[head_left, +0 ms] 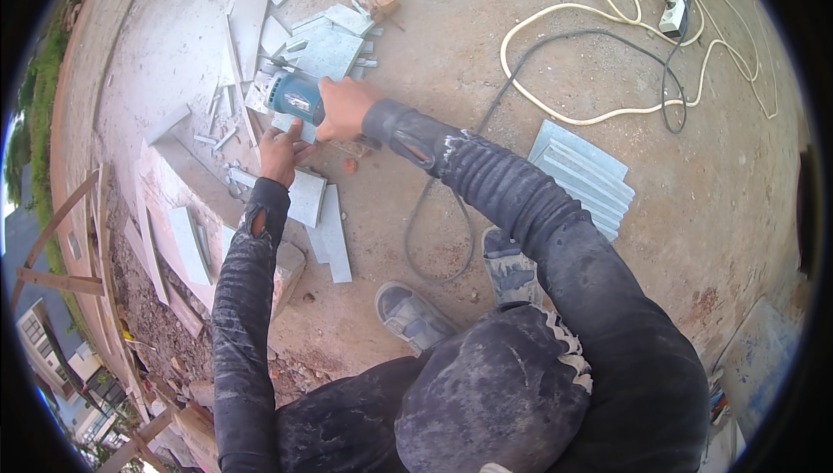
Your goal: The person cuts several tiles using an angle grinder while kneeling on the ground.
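Observation:
My right hand (345, 108) is wrapped round the back of a teal handheld power cutter (295, 96) in the upper left of the view. Its blade end is too small and blurred to make out. Just below, my left hand (282, 152) pinches a small pale grey tile piece (298, 128) at the cutter's underside. A heap of cut grey tiles (332, 52) lies just beyond the cutter. More tile pieces (307, 197) rest below my left hand.
A stack of grey tile strips (583, 174) lies right of my right arm. A black cable (512, 69) and a cream cord (555, 117) loop across the ground near a white socket block (674, 11). A stone block (186, 191) and wooden frame (104, 239) stand at left.

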Demonstrator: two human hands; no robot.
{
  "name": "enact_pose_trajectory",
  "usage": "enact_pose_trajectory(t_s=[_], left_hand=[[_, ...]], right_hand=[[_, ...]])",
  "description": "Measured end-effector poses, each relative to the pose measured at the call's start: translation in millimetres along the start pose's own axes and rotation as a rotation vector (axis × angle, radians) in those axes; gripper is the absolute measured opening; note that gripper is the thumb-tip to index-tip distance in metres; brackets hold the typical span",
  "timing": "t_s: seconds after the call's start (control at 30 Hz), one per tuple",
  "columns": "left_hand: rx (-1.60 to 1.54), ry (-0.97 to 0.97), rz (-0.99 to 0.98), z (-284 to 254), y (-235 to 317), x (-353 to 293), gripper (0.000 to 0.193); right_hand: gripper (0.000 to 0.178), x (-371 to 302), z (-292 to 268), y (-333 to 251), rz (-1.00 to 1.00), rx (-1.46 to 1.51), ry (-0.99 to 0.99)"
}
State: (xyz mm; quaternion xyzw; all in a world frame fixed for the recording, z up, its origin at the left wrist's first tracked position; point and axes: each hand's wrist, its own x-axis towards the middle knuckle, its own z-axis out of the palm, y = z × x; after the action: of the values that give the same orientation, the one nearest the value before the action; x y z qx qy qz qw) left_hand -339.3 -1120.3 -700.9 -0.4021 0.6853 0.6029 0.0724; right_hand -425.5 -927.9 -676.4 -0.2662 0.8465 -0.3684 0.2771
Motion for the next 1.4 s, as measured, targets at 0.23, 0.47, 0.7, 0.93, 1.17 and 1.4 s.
enact_pose_trajectory(t_s=[0.23,0.47,0.7,0.93,1.17,1.4], left_hand=[[0.028,-0.023,-0.009,4,5,-4,0.039],[-0.021,0.000,0.002,0,1,1,0.040],[0.000,0.011,0.001,3,3,0,0.036],[-0.017,-0.004,0.010,3,2,0,0.035],[-0.016,0.012,0.004,2,1,2,0.034],[-0.026,-0.002,0.005,3,1,2,0.036]], right_hand=[[0.064,4,-3,-1,0.011,-0.017,-0.024],[0.065,4,1,1,0.004,-0.026,-0.020],[0.067,4,2,2,0.011,-0.045,-0.013],[0.068,4,4,4,0.013,-0.015,-0.006],[0.068,-2,0,4,0.016,-0.008,-0.033],[0.066,-6,0,7,0.024,-0.016,-0.023]])
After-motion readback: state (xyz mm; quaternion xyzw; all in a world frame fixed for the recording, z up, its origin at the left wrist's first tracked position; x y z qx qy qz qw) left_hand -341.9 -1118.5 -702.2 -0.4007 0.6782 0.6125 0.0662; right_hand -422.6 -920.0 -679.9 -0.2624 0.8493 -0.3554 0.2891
